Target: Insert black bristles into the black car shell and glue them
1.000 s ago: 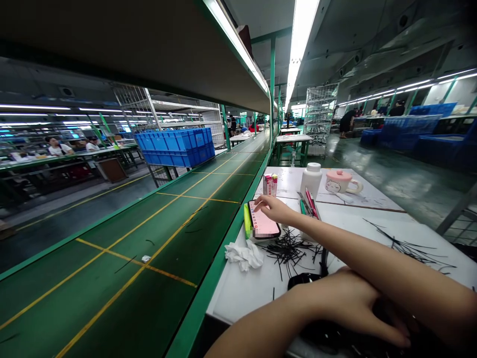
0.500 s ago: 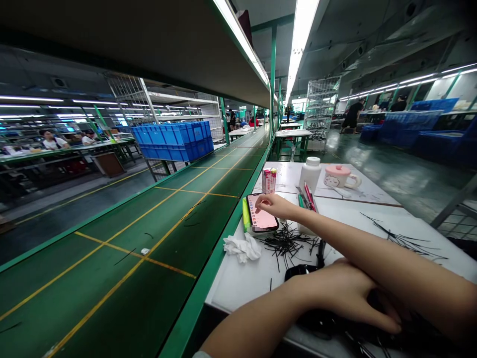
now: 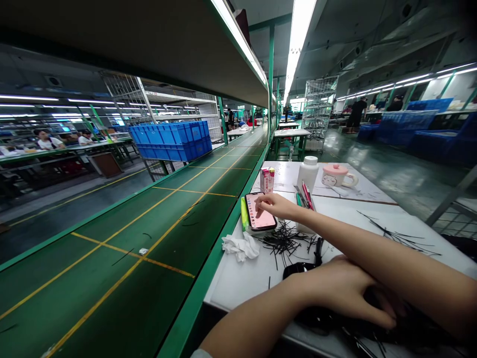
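Head view: phone (image 3: pixel 265 221) was partly covered by right hand (image 3: pixel 272 204), fingers loosely apart; pens (image 3: pixel 306 194) were stuck in cup (image 3: pixel 303 228) beside phone; left hand (image 3: pixel 346 288) grip couldn't be told.

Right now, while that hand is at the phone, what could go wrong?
The phone sits close to the edge of the table, beside the green belt, so a push from the right hand might slide it over. The tissue lies at that edge too and could drop onto the belt. The right arm passes close to the pens, so a bump might knock them.
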{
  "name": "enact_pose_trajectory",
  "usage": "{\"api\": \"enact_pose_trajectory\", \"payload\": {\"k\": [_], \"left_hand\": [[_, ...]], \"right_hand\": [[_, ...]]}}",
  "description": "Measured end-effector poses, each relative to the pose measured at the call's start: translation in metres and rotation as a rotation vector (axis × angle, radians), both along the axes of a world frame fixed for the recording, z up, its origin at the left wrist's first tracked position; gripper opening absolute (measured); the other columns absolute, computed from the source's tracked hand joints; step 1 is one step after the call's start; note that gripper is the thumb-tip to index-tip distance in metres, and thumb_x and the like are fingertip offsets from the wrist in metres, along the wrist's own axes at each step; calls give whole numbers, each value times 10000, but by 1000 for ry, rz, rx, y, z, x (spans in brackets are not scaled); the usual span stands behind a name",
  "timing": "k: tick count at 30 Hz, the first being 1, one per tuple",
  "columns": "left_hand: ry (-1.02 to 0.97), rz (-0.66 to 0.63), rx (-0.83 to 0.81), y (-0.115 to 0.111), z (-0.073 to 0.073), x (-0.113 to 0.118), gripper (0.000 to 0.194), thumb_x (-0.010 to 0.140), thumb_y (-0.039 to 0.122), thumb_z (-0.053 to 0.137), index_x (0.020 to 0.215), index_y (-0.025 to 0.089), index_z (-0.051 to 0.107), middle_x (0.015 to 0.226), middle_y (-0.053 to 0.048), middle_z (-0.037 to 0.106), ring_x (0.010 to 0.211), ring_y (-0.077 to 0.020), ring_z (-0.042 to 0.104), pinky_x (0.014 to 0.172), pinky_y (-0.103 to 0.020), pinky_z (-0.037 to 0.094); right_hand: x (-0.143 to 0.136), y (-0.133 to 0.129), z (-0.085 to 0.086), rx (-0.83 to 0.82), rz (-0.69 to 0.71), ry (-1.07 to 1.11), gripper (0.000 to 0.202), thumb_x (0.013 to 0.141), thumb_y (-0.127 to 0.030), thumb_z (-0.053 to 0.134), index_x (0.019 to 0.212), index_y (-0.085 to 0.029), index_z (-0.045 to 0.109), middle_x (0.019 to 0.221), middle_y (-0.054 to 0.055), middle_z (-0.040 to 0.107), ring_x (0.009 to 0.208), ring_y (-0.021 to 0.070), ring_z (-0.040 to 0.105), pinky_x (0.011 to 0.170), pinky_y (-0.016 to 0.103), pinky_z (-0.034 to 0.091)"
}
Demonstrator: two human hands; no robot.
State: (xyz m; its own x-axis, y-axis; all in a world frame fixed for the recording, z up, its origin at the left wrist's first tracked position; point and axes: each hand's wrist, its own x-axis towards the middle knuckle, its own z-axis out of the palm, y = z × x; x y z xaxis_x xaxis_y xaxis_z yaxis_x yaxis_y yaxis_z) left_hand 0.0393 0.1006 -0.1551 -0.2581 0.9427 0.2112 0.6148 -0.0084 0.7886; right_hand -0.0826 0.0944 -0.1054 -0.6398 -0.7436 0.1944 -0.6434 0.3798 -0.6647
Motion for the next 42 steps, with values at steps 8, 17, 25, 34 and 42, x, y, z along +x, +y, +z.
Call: {"api": "enact_pose_trajectory", "payload": {"k": [8, 17, 25, 34, 42], "left_hand": [[38, 7, -15, 1, -1, 0, 220, 860, 258, 726, 1013, 109, 673, 908, -38, 715, 974, -189, 716, 1017, -277, 505], [130, 143, -135, -4, 12, 17, 147, 891, 261, 699, 1010, 203, 635, 880, 32, 734, 1125, -200, 692, 1271, -539, 181], [255, 315, -240, -8, 24, 53, 234, 949, 250, 610, 1176, 203, 638, 1093, 1, 770, 1442, -244, 472, 1287, -585, 17], [112, 370, -20, -13, -3, 48, 239, 912, 310, 713, 1090, 159, 663, 1004, -23, 803, 1220, -180, 668, 1300, -470, 75], [75, 404, 120, -27, -12, 53, 197, 882, 330, 732, 1014, 194, 675, 1027, 6, 796, 1219, -155, 650, 1304, -392, 72]], "right_hand": [[-9, 1, -17, 19, -72, -36, 296, 1015, -361, 634, 1245, -175, 645, 1261, 97, 661, 1123, 233, 655, 986, 465, 559], [-11, 17, -14, -38, 37, -1, 357, 1001, -346, 655, 1313, -176, 620, 1360, 112, 620, 1253, 277, 603, 1070, 533, 504], [17, 54, -18, -85, -8, 39, 288, 1001, -321, 618, 1249, -175, 628, 1283, 106, 662, 1220, 265, 620, 1071, 517, 495], [91, 155, 11, -141, -138, 148, 200, 1030, -440, 505, 1120, -347, 658, 1128, 74, 714, 1042, 245, 689, 887, 392, 576], [59, 85, -8, 16, 77, -78, 395, 956, -211, 428, 1339, -266, 351, 1550, 115, 528, 1452, 239, 468, 1197, 498, 399]]}}
